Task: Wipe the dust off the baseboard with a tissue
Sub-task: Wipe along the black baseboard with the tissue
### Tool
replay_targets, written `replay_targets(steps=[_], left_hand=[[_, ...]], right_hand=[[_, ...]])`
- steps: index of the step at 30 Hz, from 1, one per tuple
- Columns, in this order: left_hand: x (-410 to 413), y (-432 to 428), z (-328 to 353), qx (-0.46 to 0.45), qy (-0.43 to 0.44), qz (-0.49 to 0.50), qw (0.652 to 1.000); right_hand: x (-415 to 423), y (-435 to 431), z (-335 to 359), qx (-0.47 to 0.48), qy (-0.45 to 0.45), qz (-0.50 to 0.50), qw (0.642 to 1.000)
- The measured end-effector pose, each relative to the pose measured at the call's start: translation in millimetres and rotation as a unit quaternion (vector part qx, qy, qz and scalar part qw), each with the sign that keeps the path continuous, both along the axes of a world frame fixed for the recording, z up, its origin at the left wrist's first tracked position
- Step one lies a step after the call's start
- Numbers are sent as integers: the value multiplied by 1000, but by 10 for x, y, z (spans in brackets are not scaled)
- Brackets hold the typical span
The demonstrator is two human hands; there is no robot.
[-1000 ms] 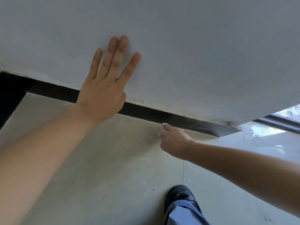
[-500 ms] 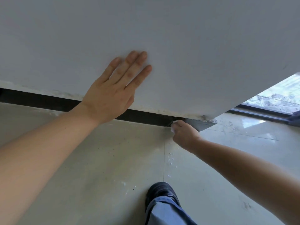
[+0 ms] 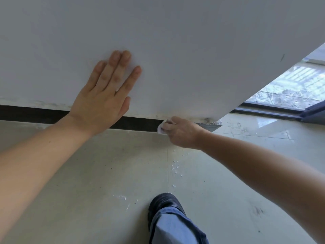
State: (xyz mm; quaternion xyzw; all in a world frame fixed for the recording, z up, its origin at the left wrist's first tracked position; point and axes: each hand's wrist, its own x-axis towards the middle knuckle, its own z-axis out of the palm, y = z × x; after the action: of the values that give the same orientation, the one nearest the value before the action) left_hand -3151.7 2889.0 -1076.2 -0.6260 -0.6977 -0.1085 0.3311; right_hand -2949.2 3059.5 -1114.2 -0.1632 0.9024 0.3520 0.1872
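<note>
The right hand (image 3: 181, 132) is curled tight around a small white tissue (image 3: 160, 129). Only a little bit of the tissue sticks out of the fist. The hand holds the tissue right against the baseboard (image 3: 140, 124), the dark strip at the bottom of the wall (image 3: 193, 50). The tissue touches the baseboard near its right end, close to the corner where the wall stops. To the left of the tissue the baseboard looks black. To the right of the hand it looks grey.

The left hand (image 3: 103, 103) is flat on the wall, just above the baseboard and to the left of the tissue. Its fingers are straight and a little spread, and it holds nothing. Its wrist crosses in front of the baseboard.

Along the top of the baseboard the wall has dirty marks.

Below the baseboard is the floor (image 3: 88, 173), made of pale tiles. Small white crumbs (image 3: 175, 169) lie on the floor below the right hand, beside a line between two tiles. More white bits lie farther from the baseboard, near a black shoe (image 3: 163, 203). A blue trouser leg (image 3: 172, 228) covers part of the shoe.

Past the right end of the baseboard there is a window (image 3: 290, 88) with a dark frame. Bright light shines on the floor there.
</note>
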Motion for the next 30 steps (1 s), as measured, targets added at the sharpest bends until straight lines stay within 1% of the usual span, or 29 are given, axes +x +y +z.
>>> replay_targets(steps=[1,4,7,8,9,10,12,14,15,17,19,22,24,27,28,29,30], left_hand=[[6,9,8,0,7,-1,1000],[25,42,5,2,10,-1,1000],[35,64,-13,1,0,-6,1000],[34,67,-21,3,-2,-8,1000],[36,72,-27,5,-4,-9,1000],[43,78,-29,6,-11,-11,1000],[62,88,-37,4,-26,-19,999],[85,96,-55,-2,-19,-28,999],[101,103,-71,-5,-11,-34,999],[131,124,-105,-10,-6,-45,999],[141,146,-130,-17,-7,-49,999],[125,173,-172,-9,5,-46,999],[133,202,-195,-7,4,-43,999],[152,237,-226,-3,-9,-49,999],[152,236,-233,0,-8,-48,999],[148,232,-235,2,-4,-47,999],[147,226,-233,3,0,-44,999]], right_hand=[[110,86,-54,-15,3,-14,1000],[468,228,-171,-9,-13,-91,996],[680,271,-275,6,-92,-216,972],[693,221,-299,-1,-108,-223,969],[693,161,-334,-5,-120,-202,972],[643,79,-318,-18,-92,-158,983],[538,27,-331,4,-38,-88,995],[439,101,-284,20,20,-54,998],[421,175,-230,32,28,-48,998],[490,358,-150,51,14,-47,998],[711,519,-133,46,-20,-63,997],[1054,624,-93,56,-84,-155,983],[1116,621,-20,63,-145,-242,957],[1070,523,-42,24,-181,-254,950],[1013,420,-105,23,-197,-226,954],[959,325,-172,0,-188,-189,964],[906,237,-251,-28,-182,-182,966]])
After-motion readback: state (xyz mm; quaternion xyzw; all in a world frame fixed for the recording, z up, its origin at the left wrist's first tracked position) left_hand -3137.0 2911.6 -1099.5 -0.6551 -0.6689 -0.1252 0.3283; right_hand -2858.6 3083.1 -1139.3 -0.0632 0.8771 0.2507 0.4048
